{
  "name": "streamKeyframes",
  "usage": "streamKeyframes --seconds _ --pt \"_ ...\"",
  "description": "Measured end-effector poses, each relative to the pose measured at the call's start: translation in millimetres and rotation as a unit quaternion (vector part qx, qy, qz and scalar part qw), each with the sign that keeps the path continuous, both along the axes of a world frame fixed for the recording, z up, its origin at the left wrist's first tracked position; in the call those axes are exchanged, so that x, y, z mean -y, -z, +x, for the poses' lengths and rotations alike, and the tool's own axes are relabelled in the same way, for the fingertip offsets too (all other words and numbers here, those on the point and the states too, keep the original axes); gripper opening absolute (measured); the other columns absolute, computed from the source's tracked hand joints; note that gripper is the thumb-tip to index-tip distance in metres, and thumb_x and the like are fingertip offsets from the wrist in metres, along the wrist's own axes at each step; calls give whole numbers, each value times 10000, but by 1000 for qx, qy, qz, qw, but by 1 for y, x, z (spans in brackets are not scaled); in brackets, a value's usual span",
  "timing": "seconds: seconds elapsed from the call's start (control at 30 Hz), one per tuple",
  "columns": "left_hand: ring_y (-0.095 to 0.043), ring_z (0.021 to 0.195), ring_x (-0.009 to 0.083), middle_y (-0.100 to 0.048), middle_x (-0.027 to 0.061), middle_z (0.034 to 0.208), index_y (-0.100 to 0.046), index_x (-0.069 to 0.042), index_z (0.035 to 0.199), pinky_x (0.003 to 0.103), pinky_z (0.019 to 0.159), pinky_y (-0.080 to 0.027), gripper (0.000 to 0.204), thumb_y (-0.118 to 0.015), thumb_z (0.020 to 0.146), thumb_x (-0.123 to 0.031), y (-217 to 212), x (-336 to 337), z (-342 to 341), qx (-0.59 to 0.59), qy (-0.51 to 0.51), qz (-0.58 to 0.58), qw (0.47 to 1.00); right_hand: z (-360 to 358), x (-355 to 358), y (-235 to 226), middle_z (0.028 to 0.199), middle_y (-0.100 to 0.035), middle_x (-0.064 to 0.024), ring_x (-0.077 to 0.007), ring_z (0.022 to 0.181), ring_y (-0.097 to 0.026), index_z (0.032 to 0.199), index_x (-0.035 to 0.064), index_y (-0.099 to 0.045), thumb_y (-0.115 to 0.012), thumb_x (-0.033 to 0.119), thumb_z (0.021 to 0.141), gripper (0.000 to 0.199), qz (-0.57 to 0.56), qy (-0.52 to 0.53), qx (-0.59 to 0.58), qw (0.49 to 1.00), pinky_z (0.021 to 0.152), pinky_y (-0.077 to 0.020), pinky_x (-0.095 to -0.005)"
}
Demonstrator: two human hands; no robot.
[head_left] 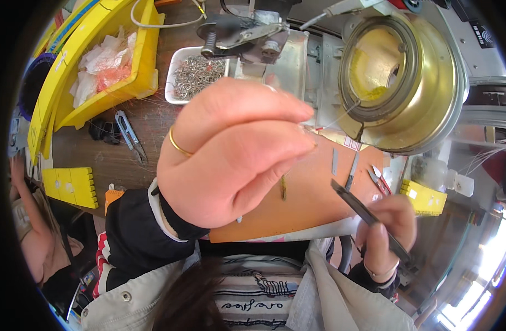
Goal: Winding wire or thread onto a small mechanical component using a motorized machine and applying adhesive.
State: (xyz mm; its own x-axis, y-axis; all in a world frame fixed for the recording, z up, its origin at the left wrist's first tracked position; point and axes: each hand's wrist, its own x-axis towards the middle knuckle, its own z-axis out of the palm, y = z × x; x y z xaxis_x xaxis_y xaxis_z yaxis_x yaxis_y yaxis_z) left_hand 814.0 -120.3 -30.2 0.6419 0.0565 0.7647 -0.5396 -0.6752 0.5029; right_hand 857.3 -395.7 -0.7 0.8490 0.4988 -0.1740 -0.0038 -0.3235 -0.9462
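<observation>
My left hand (pixel 231 151), a gold ring on one finger, is raised over the middle of the bench with its fingertips pinched together. A thin line (pixel 341 117) runs from those fingertips toward a gold, round, drum-like metal piece (pixel 429 83) at the right. A small reddish bit shows at the pinch; the rest there is covered by the fingers. My right hand (pixel 391 229), lower right, grips a dark, slim, flat tool (pixel 360 209) between thumb and fingers. Its narrow end points up and left, apart from my left hand.
A white tray (pixel 169 83) of small metal hook-like pieces stands behind my left hand. A yellow bin (pixel 145 69) holds crumpled plastic. Blue snips (pixel 130 135), red-handled scissors (pixel 381 179) and a metal strip (pixel 352 171) lie around. Another person's arm (pixel 32 196) shows far left.
</observation>
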Motion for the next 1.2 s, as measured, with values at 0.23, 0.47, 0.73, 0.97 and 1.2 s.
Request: streamKeyframes --seconds 0.23,0.47,0.73,0.97,1.2 --pt "-746 870 278 -631 188 1127 -588 -33 1063 340 746 -595 275 -681 842 102 3 -4 -9 -32 49 -21 998 29 -22 -8 716 -674 -136 -186 548 -649 1071 -16 -576 -702 190 893 301 149 -251 313 904 481 -481 -264" --pt "-722 998 359 -619 204 1195 -555 -15 1073 367 782 -610 275 -667 855 110 3 -3 -6 -51 84 -46 994 19 -50 -2 796 -664 -168 -137 497 -595 1100 15 -547 -572 278 1009 279 116 -187 391 894 439 -439 -244" --pt "-683 1083 404 -610 218 1215 -561 4 1054 402 852 -603 267 -662 840 129 3 -1 -3 -37 79 -65 994 10 -52 -19 874 -700 -65 -196 703 -666 1034 77 -718 -784 57 745 297 30 -154 312 937 633 -518 -310" --pt "-673 1102 407 -602 223 1228 -568 15 1055 416 886 -596 277 -661 828 142 8 -1 -5 -23 71 -61 995 6 -56 -18 856 -717 -68 -196 690 -659 1033 76 -727 -785 46 733 308 26 -142 290 946 639 -519 -314" --pt "-671 1106 405 -600 224 1233 -565 16 1065 418 896 -593 276 -662 835 135 4 4 -5 -18 59 -72 995 9 -61 -21 855 -717 -75 -201 681 -661 1026 71 -724 -761 22 748 285 12 -163 300 940 627 -517 -300"
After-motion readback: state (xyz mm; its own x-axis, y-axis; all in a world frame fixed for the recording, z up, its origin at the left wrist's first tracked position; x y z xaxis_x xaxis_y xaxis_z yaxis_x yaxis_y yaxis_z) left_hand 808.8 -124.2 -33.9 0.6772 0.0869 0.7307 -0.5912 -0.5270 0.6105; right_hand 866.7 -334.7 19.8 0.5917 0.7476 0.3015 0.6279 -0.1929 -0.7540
